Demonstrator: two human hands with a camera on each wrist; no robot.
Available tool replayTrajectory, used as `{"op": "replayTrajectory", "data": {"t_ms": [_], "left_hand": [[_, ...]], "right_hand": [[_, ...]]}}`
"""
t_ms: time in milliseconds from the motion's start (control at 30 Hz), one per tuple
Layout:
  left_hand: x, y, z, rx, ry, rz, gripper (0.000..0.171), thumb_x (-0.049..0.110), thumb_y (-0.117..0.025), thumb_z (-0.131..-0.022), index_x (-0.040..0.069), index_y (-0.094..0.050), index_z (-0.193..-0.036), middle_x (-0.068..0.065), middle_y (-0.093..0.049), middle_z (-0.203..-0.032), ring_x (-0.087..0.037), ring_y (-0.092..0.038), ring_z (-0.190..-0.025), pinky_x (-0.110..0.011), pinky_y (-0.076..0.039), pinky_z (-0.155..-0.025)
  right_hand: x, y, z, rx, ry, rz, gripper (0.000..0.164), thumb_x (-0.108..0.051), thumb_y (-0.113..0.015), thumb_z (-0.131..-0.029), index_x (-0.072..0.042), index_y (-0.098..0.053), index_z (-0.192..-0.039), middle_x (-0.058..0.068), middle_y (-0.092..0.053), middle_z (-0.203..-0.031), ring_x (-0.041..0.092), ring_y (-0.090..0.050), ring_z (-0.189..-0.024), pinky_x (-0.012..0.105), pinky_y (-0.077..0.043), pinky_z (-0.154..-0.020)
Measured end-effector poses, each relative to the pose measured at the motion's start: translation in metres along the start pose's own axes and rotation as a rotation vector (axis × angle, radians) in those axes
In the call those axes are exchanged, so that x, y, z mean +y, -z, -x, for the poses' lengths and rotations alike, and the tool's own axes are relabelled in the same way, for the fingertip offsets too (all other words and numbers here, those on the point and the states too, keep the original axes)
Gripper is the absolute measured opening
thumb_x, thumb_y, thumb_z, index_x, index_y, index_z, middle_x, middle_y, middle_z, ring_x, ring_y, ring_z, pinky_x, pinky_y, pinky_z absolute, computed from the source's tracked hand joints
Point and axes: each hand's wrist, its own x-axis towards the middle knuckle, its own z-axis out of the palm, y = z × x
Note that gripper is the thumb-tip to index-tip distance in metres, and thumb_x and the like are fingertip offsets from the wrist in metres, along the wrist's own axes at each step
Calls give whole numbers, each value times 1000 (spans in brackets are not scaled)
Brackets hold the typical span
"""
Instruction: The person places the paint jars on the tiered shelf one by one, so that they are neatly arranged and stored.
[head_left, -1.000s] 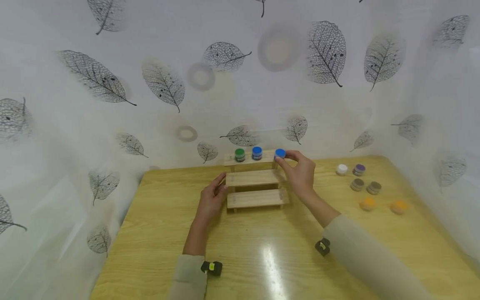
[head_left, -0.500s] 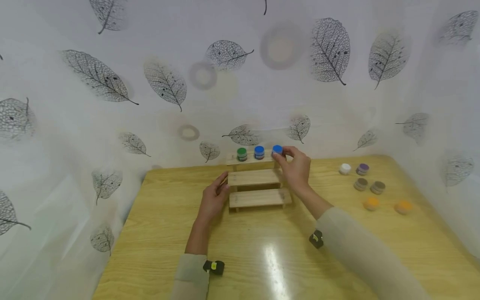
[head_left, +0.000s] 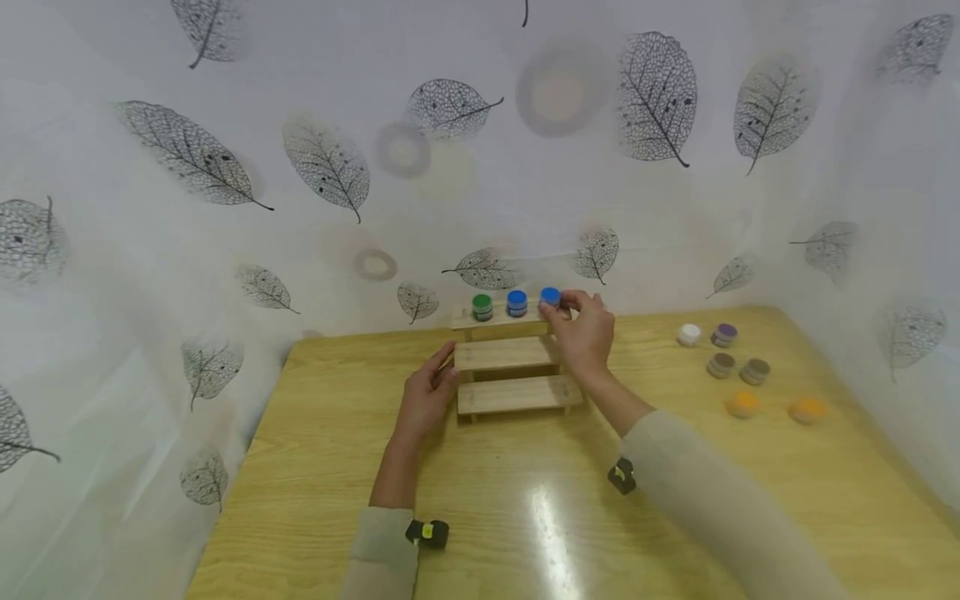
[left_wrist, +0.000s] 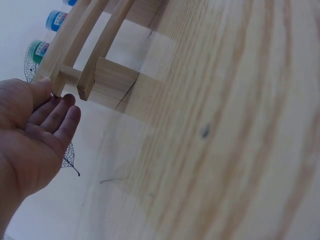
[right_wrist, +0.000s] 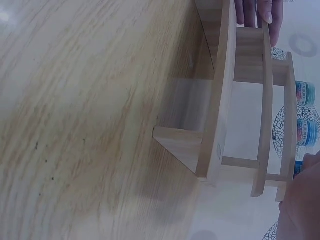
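A small three-step wooden rack stands near the back of the table. On its top step are a green-lidded paint jar and a blue-lidded paint jar. To their right, my right hand pinches a second blue-lidded paint jar between thumb and fingers, at the right end of that step. My left hand holds the left end of the middle step, its thumb and fingertips at the board's end in the left wrist view. In the right wrist view, the right hand mostly hides the pinched jar.
On the table's right side stand a white jar, a purple-lidded jar, two grey-brown-lidded jars and two orange-lidded jars. A leaf-patterned sheet hangs right behind the table.
My right hand has slid its blue-lidded jar a little left along the top step, closer to the other blue-lidded jar. The left hand keeps its place at the rack.
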Motion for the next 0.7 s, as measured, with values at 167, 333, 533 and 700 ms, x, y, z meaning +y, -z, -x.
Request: {"op": "replayTrajectory", "data": {"t_ms": [167, 333, 533, 700], "left_hand": [[-3, -1, -1, -4, -9, 11, 52, 17, -59, -110, 12, -46, -160, -9, -49, -162, -27, -54, -143, -37, -49, -114], [-3, -1, -2, -7, -15, 2, 52, 16, -59, -110, 13, -46, -160, -8, -49, -162, -27, -55, -142, -36, -50, -114], [-4, -1, -2, -7, -8, -10, 52, 16, -59, -111, 13, -45, -161, -9, -48, -162, -27, -55, -142, -36, -50, -113], [-4, 0, -1, -1, 16, -22, 52, 18, -59, -110, 17, -46, -161, -4, -48, -163, -25, -55, -142, -36, -50, -114]], "right_hand": [[-2, 3, 5, -10, -36, -24, 44, -24, -91, -87, 2, -75, -119, 18, -78, -115, 37, -72, -116, 44, -42, -123], [0, 10, 14, -41, -54, -30, 54, -26, -90, -88, 3, -71, -129, 20, -74, -126, 40, -67, -126, 49, -52, -114], [12, 22, 25, -146, -74, 41, 75, -41, -81, -95, 3, -55, -150, 25, -50, -156, 55, -37, -148, 63, -28, -127], [21, 32, 33, -158, -80, 38, 76, -42, -78, -97, 2, -51, -153, 26, -44, -160, 48, -36, -151, 59, -29, -127]]}}
